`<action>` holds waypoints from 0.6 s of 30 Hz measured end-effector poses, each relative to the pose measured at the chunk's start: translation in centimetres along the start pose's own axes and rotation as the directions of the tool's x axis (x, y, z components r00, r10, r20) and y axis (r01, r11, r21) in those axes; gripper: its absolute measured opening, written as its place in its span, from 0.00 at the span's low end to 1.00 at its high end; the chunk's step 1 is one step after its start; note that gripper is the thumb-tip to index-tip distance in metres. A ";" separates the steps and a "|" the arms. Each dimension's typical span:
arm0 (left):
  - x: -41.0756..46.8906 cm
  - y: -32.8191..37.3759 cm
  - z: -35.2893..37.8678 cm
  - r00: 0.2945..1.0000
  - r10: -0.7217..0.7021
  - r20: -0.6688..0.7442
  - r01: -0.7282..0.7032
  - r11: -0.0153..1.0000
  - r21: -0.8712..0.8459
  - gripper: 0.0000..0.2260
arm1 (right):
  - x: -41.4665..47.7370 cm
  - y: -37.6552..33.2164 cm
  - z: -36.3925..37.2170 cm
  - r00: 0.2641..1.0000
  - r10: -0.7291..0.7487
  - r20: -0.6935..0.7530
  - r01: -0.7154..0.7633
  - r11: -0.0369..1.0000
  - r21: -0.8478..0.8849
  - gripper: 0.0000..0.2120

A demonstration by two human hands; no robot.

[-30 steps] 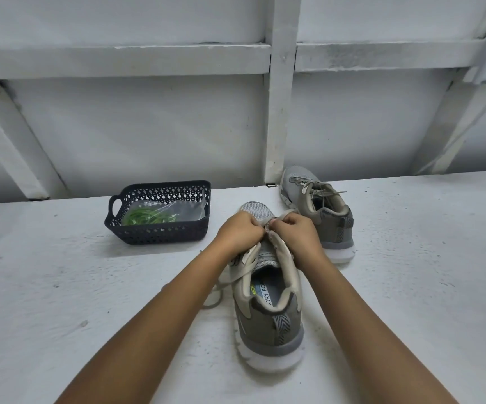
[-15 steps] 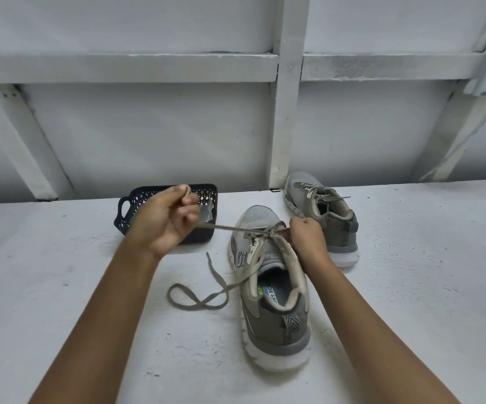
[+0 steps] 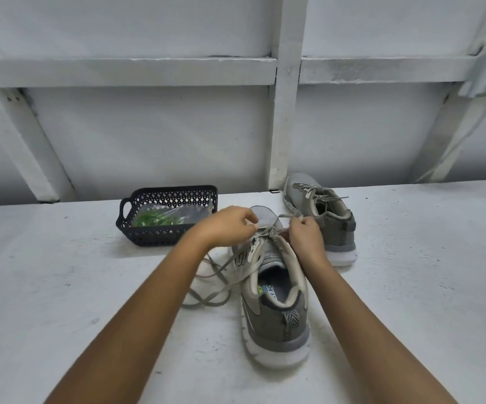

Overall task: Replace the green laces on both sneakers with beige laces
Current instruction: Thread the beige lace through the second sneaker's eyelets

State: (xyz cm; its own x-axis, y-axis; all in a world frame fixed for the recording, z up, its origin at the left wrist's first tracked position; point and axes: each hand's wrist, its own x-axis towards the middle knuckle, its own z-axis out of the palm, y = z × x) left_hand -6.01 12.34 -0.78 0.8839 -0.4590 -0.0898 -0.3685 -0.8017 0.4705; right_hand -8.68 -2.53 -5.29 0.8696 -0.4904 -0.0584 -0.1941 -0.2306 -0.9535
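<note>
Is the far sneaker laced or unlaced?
Laced. The far sneaker shows a beige lace crossing its eyelets, ends lying over the opening.

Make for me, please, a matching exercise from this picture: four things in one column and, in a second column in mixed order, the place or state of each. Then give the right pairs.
Things
1. basket
2. far sneaker
3. green laces
4. near sneaker

Place or state
A. only partly laced, closest to the camera
B. dark, with a handle, on the left
C. laced up, at the back
D. inside the basket

Pairs: 1-B, 2-C, 3-D, 4-A
</note>
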 end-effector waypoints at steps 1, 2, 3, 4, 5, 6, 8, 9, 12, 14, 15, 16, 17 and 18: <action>1.0 0.5 0.9 1.000 -0.012 0.005 0.012 0.999 0.049 0.14 | 0.0 0.1 0.0 1.000 0.005 0.000 -0.005 1.000 0.007 0.08; 1.8 0.8 1.6 1.000 -0.025 0.006 0.024 0.995 0.093 0.13 | 0.0 0.1 0.0 1.000 0.006 0.002 -0.006 1.000 0.008 0.07; 2.4 1.0 2.1 0.999 -0.037 0.002 0.036 0.990 0.135 0.12 | 0.0 0.1 0.0 1.000 0.006 0.004 -0.006 1.000 0.004 0.07; 2.8 1.1 2.4 0.999 -0.051 -0.013 0.053 0.984 0.168 0.11 | 0.0 0.1 0.0 1.000 0.002 0.007 -0.002 1.000 -0.004 0.06; 3.1 1.1 2.5 0.997 -0.063 -0.036 0.069 0.979 0.191 0.09 | -0.1 0.0 -0.1 1.000 -0.003 0.009 0.003 1.000 -0.010 0.06; 3.2 1.1 2.6 0.996 -0.068 -0.060 0.079 0.977 0.198 0.08 | -0.1 0.0 -0.1 1.000 -0.008 0.009 0.008 1.000 -0.013 0.06; 3.2 1.1 2.6 0.994 -0.063 -0.092 0.079 0.980 0.183 0.08 | -0.1 -0.1 0.0 1.000 -0.010 0.004 0.010 1.000 -0.012 0.08; 3.1 1.0 2.6 0.993 -0.053 -0.106 0.070 0.983 0.167 0.08 | -0.1 0.0 0.0 1.000 -0.005 -0.001 0.005 1.000 -0.012 0.09; 2.7 0.8 2.4 0.989 -0.043 -0.142 0.058 0.993 0.104 0.08 | 0.1 0.3 0.1 1.000 0.007 -0.002 -0.007 1.000 -0.023 0.08; 2.6 0.6 2.1 0.987 -0.081 -0.136 0.085 0.996 0.026 0.09 | 0.3 0.3 0.2 1.000 0.006 -0.004 -0.006 1.000 -0.024 0.09; 2.5 0.5 1.9 0.987 -0.104 -0.119 0.102 0.994 -0.030 0.09 | 0.2 0.3 0.2 1.000 0.004 -0.007 -0.004 1.000 -0.026 0.10; 2.5 0.3 1.8 0.988 -0.128 -0.091 0.120 0.988 -0.096 0.07 | 0.3 0.3 0.3 1.000 -0.001 -0.010 0.001 1.000 -0.030 0.12; 2.5 0.2 1.6 0.987 -0.148 -0.059 0.137 0.978 -0.159 0.06 | 0.3 0.3 0.3 1.000 -0.005 -0.013 0.004 0.999 -0.032 0.13; 2.4 0.0 1.5 0.986 -0.164 -0.032 0.154 0.966 -0.209 0.06 | 0.4 0.3 0.3 1.000 -0.010 -0.014 0.009 0.999 -0.032 0.13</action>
State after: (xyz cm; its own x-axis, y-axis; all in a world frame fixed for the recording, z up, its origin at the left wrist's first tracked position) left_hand -4.32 10.61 -2.31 0.9413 -0.3085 -0.1372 -0.1596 -0.7646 0.6244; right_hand -8.30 -2.54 -5.72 0.8648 -0.5001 -0.0447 -0.2002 -0.2619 -0.9441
